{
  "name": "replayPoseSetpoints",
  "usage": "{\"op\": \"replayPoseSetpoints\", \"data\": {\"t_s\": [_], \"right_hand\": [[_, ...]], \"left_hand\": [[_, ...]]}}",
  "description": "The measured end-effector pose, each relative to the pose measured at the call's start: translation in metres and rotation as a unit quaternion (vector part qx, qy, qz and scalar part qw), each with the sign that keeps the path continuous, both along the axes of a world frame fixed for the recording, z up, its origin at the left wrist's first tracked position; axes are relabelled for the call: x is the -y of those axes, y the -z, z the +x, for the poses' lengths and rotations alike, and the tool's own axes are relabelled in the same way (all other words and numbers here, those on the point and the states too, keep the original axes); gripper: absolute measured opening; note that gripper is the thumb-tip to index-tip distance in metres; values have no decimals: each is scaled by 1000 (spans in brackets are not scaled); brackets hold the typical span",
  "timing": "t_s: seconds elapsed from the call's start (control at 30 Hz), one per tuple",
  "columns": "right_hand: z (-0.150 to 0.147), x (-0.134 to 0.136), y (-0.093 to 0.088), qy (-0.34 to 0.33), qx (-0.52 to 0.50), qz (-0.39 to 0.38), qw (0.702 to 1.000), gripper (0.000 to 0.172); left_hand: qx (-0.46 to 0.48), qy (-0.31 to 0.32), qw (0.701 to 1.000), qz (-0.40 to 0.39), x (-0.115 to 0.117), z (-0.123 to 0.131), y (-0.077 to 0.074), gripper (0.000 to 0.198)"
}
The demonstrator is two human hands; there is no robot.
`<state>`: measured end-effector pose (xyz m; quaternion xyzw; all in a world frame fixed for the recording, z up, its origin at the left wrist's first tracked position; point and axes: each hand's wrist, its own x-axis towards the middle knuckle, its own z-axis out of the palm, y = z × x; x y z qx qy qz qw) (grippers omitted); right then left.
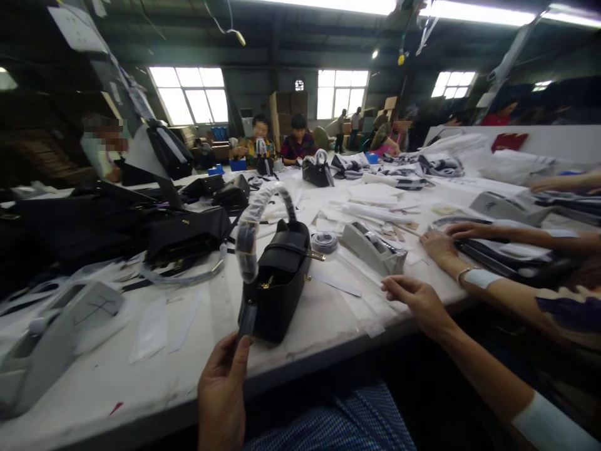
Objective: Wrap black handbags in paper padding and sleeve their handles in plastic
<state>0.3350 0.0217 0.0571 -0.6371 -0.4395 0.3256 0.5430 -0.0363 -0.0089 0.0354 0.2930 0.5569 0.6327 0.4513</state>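
A black handbag (282, 275) stands near the table's front edge, its top handle (247, 244) wrapped in clear plastic. My left hand (223, 388) pinches a dark strap end (247, 322) at the bag's near left side, thumb on top. Gold-coloured hardware (267, 283) shows at the bag's opening. To the right, my right hand (417, 304) has thumb and fingertips pressed together on the end of a clear plastic strip (361, 270) lying along the table. Just beyond that strip is a grey tape dispenser (373, 247), with a coiled wrapped strap (323, 242) beside it.
On the right, a co-worker's hands (444, 254) rest by a black wrapped item (498, 254). Another tape dispenser (61, 338) stands front left. Black bags (183, 235) pile up at left. Paper and plastic scraps (375, 207) cover the table's middle. Several people sit across the table.
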Motion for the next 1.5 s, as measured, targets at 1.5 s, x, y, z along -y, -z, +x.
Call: {"op": "replayPoseSetpoints", "data": {"t_s": [1.5], "right_hand": [[-253, -8, -2, -346, -215, -31, 913, 43]], "left_hand": [[234, 246, 939, -60, 16, 0, -28, 41]]}}
